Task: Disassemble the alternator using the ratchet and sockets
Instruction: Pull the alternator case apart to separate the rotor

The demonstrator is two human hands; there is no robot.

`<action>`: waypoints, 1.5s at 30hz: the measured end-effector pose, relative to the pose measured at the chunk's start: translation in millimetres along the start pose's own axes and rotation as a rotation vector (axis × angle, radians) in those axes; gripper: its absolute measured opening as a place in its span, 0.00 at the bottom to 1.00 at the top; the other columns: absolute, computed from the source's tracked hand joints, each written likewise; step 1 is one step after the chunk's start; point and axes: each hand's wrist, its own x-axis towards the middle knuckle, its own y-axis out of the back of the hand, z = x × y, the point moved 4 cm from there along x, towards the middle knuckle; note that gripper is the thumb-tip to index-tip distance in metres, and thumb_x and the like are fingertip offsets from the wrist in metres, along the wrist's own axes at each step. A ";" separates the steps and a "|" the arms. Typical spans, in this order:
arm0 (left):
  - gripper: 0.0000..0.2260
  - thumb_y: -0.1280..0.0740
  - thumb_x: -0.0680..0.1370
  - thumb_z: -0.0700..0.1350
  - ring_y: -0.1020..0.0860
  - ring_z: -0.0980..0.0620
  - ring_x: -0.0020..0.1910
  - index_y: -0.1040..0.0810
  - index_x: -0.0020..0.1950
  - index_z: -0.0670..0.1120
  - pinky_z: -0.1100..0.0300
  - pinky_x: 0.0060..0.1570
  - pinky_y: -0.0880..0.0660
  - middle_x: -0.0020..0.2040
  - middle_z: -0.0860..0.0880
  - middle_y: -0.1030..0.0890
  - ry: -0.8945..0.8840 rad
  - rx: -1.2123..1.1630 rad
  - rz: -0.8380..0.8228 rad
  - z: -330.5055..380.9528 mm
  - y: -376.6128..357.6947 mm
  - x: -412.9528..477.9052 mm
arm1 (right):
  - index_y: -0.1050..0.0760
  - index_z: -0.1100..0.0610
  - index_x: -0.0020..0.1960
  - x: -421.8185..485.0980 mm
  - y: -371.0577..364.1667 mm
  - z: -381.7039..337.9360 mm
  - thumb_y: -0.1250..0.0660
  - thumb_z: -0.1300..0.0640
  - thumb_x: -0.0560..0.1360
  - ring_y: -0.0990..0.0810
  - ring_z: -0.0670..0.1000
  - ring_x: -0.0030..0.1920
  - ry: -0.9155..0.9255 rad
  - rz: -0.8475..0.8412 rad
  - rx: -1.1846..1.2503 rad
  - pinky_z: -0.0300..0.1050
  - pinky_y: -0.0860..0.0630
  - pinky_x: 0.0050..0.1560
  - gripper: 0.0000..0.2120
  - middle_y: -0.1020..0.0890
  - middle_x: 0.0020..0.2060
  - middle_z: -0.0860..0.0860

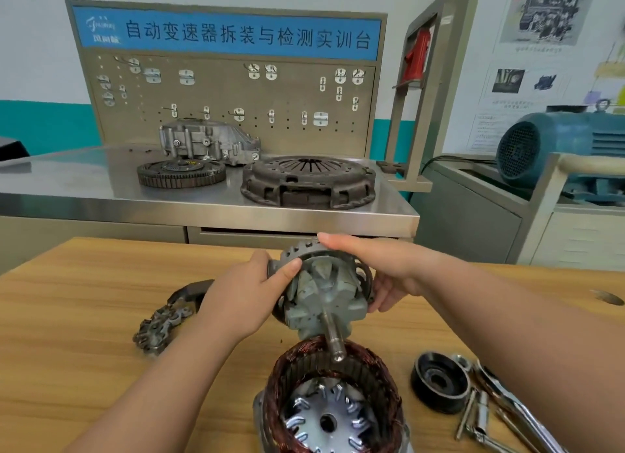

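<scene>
Both hands hold the alternator's front housing with the grey claw-pole rotor (324,300) still in it, lifted above the wooden table, its shaft pointing down toward me. My left hand (250,297) grips the housing's left rim, thumb on the rotor's edge. My right hand (382,270) wraps the top and right rim. Below sits the other housing half with the copper-wound stator (334,402). The black pulley (439,381) lies at the right, beside the ratchet and sockets (497,405).
A rectifier plate and black cover (165,320) lie on the wooden table (67,317) at the left. Behind stands a steel bench (101,195) with a flywheel (181,173), clutch cover (307,182) and gearbox casing, backed by a pegboard. A blue motor (558,148) sits at the right.
</scene>
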 end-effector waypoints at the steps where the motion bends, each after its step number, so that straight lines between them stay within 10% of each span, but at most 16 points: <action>1: 0.37 0.59 0.64 0.75 0.23 0.49 0.35 0.30 0.45 0.46 0.53 0.35 0.28 0.37 0.48 0.21 0.015 -0.021 -0.014 -2.7 -2.8 0.8 | 0.36 0.50 0.72 2.5 -0.1 -1.3 0.40 0.21 0.45 0.18 0.65 0.51 -0.002 -0.013 -0.031 0.57 0.22 0.58 0.61 0.27 0.63 0.65; 7: 0.36 0.55 0.68 0.73 0.19 0.44 0.37 0.27 0.46 0.42 0.43 0.44 0.22 0.39 0.44 0.18 0.095 -0.158 -0.029 -18.6 -10.0 8.2 | 0.33 0.53 0.70 25.1 0.0 -18.4 0.47 0.17 0.62 0.16 0.62 0.45 -0.032 -0.033 -0.233 0.54 0.20 0.53 0.51 0.23 0.52 0.63; 11: 0.33 0.51 0.74 0.71 0.16 0.48 0.32 0.25 0.52 0.43 0.49 0.39 0.17 0.35 0.43 0.15 0.263 -0.410 -0.166 -33.8 -22.1 8.6 | 0.40 0.55 0.76 41.1 -5.9 -43.0 0.50 0.18 0.64 0.18 0.63 0.41 -0.049 -0.046 -0.387 0.46 0.19 0.30 0.53 0.29 0.65 0.66; 14: 0.37 0.52 0.66 0.73 0.15 0.46 0.32 0.24 0.53 0.45 0.51 0.37 0.17 0.32 0.43 0.15 0.317 -0.510 -0.244 -39.2 -29.2 8.3 | 0.44 0.57 0.77 52.3 -4.9 -49.7 0.47 0.19 0.65 0.20 0.64 0.43 -0.082 -0.089 -0.400 0.45 0.24 0.20 0.55 0.27 0.55 0.65; 23: 0.33 0.56 0.78 0.68 0.16 0.45 0.32 0.23 0.51 0.44 0.57 0.31 0.18 0.32 0.40 0.16 0.422 -0.498 -0.296 -44.8 -37.7 22.1 | 0.28 0.53 0.38 93.0 -4.3 -36.6 0.52 0.19 0.66 0.25 0.54 0.33 0.008 0.005 -0.385 0.42 0.28 0.31 0.38 0.27 0.32 0.54; 36: 0.38 0.60 0.78 0.67 0.15 0.40 0.36 0.37 0.75 0.41 0.55 0.36 0.17 0.33 0.39 0.16 0.531 -0.499 -0.330 -45.8 -45.2 8.6 | 0.30 0.59 0.37 124.3 -14.0 13.6 0.46 0.41 0.82 0.32 0.50 0.24 0.055 0.020 -0.238 0.39 0.26 0.29 0.25 0.31 0.21 0.52; 45: 0.36 0.56 0.79 0.66 0.16 0.40 0.34 0.30 0.69 0.39 0.54 0.34 0.18 0.34 0.37 0.16 0.554 -0.478 -0.334 -35.1 -33.6 -12.0 | 0.29 0.61 0.41 93.1 -22.3 35.4 0.45 0.46 0.83 0.29 0.49 0.22 0.053 -0.003 -0.002 0.41 0.23 0.26 0.21 0.28 0.25 0.54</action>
